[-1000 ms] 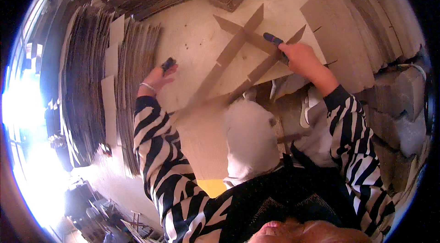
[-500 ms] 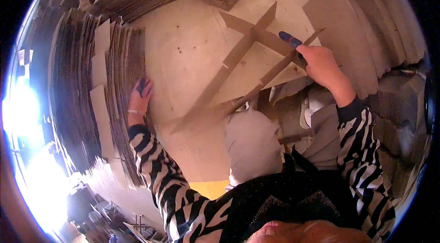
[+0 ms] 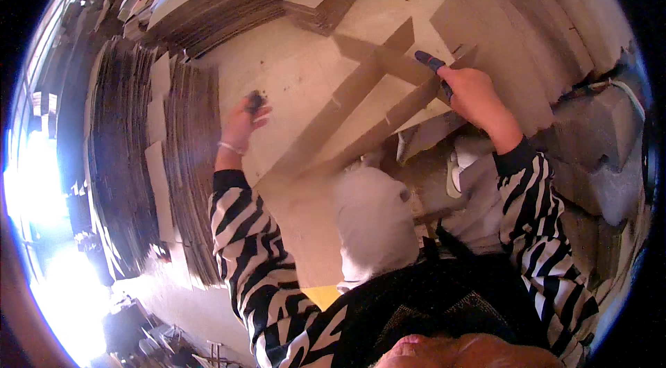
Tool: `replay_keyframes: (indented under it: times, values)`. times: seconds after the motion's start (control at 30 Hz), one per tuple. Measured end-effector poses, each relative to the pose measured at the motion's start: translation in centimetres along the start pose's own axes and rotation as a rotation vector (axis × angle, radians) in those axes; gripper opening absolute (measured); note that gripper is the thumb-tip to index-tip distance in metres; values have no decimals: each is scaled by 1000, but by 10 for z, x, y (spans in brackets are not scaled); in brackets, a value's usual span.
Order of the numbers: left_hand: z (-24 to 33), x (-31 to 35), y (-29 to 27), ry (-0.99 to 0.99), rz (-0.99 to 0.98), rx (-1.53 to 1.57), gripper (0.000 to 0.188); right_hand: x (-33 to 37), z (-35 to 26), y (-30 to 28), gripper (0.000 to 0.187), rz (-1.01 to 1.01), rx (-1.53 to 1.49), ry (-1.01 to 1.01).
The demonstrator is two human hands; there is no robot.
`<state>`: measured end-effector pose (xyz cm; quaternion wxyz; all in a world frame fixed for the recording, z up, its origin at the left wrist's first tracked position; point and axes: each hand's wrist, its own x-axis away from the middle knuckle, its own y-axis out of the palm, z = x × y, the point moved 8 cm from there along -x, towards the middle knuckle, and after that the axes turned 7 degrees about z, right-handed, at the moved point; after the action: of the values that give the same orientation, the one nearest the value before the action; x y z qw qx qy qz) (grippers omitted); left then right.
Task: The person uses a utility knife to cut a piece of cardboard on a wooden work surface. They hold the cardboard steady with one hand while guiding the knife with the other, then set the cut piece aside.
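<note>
My right hand (image 3: 475, 97), with dark covers on its finger and thumb, grips a cardboard divider (image 3: 345, 96) near its right end. Long brown strips of this divider stand on edge and run down to the left. A shorter strip crosses them at the far end. My left hand (image 3: 243, 125) hovers over the pale board left of the divider, apart from it. Its fingers look spread and slightly blurred, a dark cover on one, and I see nothing between them. A row of upright cardboard strips (image 3: 198, 132) stands just left of that hand.
Piles of flat cardboard (image 3: 229, 4) lie at the far side of the pale work surface (image 3: 243, 66). Large cardboard sheets (image 3: 485, 42) overlap on the right. Dark wrapped material (image 3: 596, 153) lies beyond my right arm. Bright light comes in at the left.
My left hand has come away from the row of strips and moved right over the board. My right hand keeps its grip on the divider; the whole view has shifted slightly.
</note>
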<state>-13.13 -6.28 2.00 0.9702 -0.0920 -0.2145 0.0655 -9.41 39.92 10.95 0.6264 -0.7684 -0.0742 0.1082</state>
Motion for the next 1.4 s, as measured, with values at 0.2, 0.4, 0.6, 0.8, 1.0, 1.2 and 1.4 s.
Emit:
replay_keyframes:
  times: [0.2,0.4,0.6,0.8,1.0,1.2,1.4]
  values:
    - [32,-71,57,-105,-34,-43,41,3,6,-15,34,14,-59,37]
    - [79,-144,77,-107,225,69,40,16,-18,-2,30,-102,-82,2]
    - [87,-193,76,-80,381,-160,45,23,-31,-12,23,-125,-77,-18]
    - [100,-224,79,138,395,-116,43,24,-33,-14,24,-110,-101,-23]
    - [152,-157,143,593,561,-975,56,24,-29,-10,30,-84,-147,-46]
    - [156,-90,216,962,427,-1662,61,25,-30,-7,31,-133,-142,-29]
    - [136,-109,214,1258,566,-1611,17,29,-34,-4,35,-100,-164,-55]
